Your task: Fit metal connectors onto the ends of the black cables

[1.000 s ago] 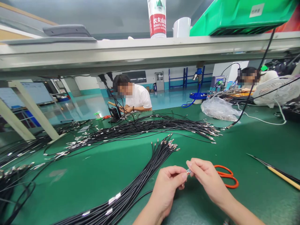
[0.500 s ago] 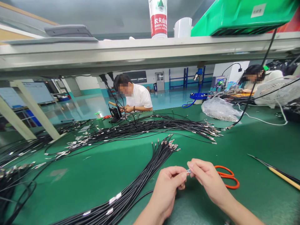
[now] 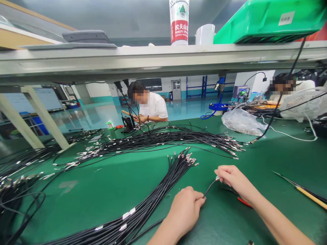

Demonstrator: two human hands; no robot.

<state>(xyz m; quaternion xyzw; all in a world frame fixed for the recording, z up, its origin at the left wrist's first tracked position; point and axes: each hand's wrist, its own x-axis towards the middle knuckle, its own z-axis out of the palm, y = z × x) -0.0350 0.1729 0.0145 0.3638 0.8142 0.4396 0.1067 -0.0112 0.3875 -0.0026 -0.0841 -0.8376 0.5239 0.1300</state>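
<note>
A bundle of black cables (image 3: 153,200) lies on the green bench mat (image 3: 224,224) beside the left hand (image 3: 185,212), which is clenched around a single black cable (image 3: 209,187). The right hand (image 3: 236,180) pinches that cable's metal tip above the mat, near red scissors (image 3: 244,202).

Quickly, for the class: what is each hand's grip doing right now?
Left hand: closed, holding a black cable.
Right hand: closed, pinching its metal-tipped end.

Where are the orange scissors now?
Lower right of the head view: the scissors lie on the green mat, mostly hidden under the right hand.
</note>
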